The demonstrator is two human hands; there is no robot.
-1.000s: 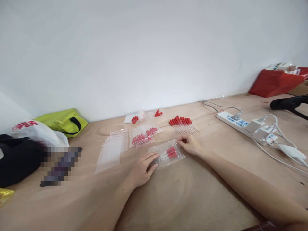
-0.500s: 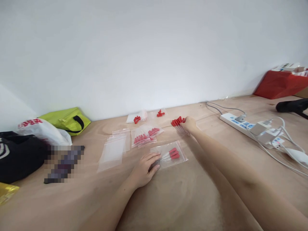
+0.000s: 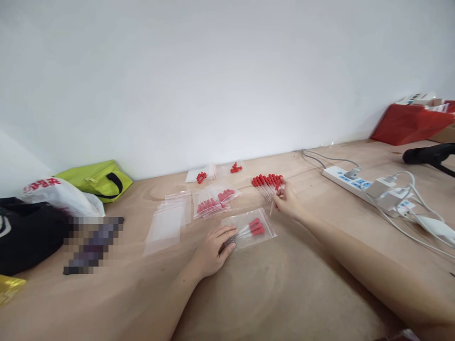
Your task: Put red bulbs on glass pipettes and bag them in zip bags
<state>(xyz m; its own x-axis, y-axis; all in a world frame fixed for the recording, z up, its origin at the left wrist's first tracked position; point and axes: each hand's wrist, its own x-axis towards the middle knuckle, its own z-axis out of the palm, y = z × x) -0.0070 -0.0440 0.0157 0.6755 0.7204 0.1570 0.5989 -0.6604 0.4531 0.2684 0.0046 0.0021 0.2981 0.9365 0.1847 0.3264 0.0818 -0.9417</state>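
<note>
My left hand point(image 3: 217, 250) is closed on the near-left end of a clear zip bag point(image 3: 263, 237); red-tipped droppers point(image 3: 256, 226) lie at the bag, their thin clear stems running towards my fingers. Farther back, my right hand point(image 3: 287, 201) pinches one red-topped dropper point(image 3: 277, 186), its stem pointing down towards the table. Beside it a row of several more red-topped droppers point(image 3: 261, 180) lies side by side. Filled bags with red-topped droppers point(image 3: 209, 205) overlap in the middle, and flat clear bags point(image 3: 165, 226) are stacked to their left.
Two small bags with red pieces point(image 3: 201, 177) point(image 3: 235, 167) lie near the wall. A power strip point(image 3: 350, 183) with chargers and cables is at right, a red bag point(image 3: 408, 124) behind it. Green point(image 3: 103, 177), white point(image 3: 67, 194) and black point(image 3: 31, 234) bags stand at left.
My right hand has moved slightly nearer and to the right, with one dropper now in its fingers. More of the row shows. My left hand stays at the bag.
</note>
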